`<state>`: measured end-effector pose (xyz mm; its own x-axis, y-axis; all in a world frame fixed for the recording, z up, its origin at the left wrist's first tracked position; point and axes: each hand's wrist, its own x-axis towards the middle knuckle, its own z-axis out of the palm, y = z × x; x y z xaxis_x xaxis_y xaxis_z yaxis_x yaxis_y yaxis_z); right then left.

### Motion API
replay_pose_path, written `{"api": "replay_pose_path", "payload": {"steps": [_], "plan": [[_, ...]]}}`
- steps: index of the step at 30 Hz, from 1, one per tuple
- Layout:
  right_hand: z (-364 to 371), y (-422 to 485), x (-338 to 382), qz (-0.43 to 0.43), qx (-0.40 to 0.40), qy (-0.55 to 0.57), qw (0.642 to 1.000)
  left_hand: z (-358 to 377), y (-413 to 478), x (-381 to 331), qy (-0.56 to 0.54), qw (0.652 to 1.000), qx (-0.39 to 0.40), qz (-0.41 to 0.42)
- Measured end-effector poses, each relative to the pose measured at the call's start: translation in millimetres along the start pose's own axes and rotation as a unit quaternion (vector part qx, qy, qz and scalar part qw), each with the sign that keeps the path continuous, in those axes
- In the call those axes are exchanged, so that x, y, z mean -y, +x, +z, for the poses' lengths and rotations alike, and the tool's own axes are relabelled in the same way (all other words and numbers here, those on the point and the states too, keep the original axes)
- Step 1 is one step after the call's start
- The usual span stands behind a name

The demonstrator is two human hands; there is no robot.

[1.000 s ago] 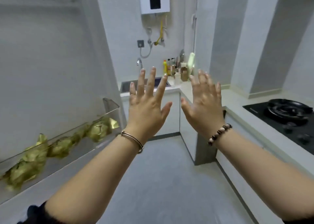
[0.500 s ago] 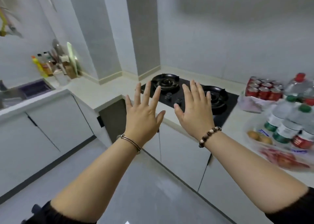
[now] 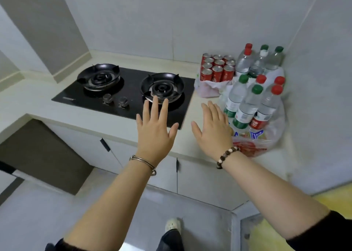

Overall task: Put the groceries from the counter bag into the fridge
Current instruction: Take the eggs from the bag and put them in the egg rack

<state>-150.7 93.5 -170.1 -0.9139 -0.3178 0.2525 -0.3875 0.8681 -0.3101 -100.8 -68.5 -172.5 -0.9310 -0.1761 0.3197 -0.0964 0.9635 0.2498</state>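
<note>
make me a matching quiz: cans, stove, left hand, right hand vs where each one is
1 cans
2 stove
3 left hand
4 right hand

a open, next to the bottles
b set in the counter, left of the cans
c open, seen against the stove's right end
d in a pale bag by the wall

Pairs: 1-d, 2-b, 3-c, 4-a

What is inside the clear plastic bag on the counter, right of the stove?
Upright water bottles with green and red caps, and a red packet in front. Whatever lies under them is hidden.
</note>
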Motion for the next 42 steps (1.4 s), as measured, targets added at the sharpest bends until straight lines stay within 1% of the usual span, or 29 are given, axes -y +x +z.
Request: {"api": "replay_pose_path", "payload": {"steps": [4,7,10,12,14,15,18,21,22,25,27,29,34,37,39,42], "plan": [[13,19,-49,0.050,0.002,0.017,0.999,45,38,-8,-0.051,0.996,0.034,0.061],[19,36,-80,0.088,-0.027,0.054,0.994,82,66,-18,-0.095,0.987,0.085,0.094],[22,49,-106,0.151,-0.033,0.088,0.984,120,91,-24,-0.109,0.976,0.136,0.132],[25,57,-124,0.191,-0.009,0.093,0.977,139,105,-28,-0.123,0.969,0.150,0.155],[31,63,-140,0.208,0.052,0.082,0.973,154,115,-34,-0.149,0.960,0.144,0.187],[34,64,-147,0.207,0.079,0.069,0.973,160,119,-38,-0.165,0.956,0.136,0.203],[42,64,-161,0.205,0.120,0.042,0.971,174,127,-50,-0.211,0.941,0.127,0.233],[50,64,-169,0.185,0.171,-0.005,0.968,184,131,-65,-0.213,0.935,0.151,0.240],[53,65,-171,0.164,0.191,-0.030,0.967,189,132,-69,-0.207,0.932,0.168,0.244],[64,69,-166,0.088,0.241,-0.107,0.961,204,135,-76,-0.176,0.921,0.265,0.227],[75,70,-163,0.052,0.245,-0.143,0.957,215,136,-75,-0.156,0.918,0.293,0.218],[85,73,-164,0.043,0.252,-0.156,0.954,224,138,-75,-0.141,0.920,0.301,0.208],[98,81,-167,0.045,0.260,-0.185,0.947,237,142,-80,-0.108,0.926,0.297,0.206],[99,86,-169,0.049,0.272,-0.171,0.946,237,143,-83,-0.115,0.930,0.289,0.197],[96,89,-172,0.048,0.279,-0.162,0.945,235,142,-82,-0.130,0.935,0.261,0.200],[87,93,-173,0.053,0.268,-0.147,0.951,230,142,-78,-0.172,0.939,0.214,0.209]]}}
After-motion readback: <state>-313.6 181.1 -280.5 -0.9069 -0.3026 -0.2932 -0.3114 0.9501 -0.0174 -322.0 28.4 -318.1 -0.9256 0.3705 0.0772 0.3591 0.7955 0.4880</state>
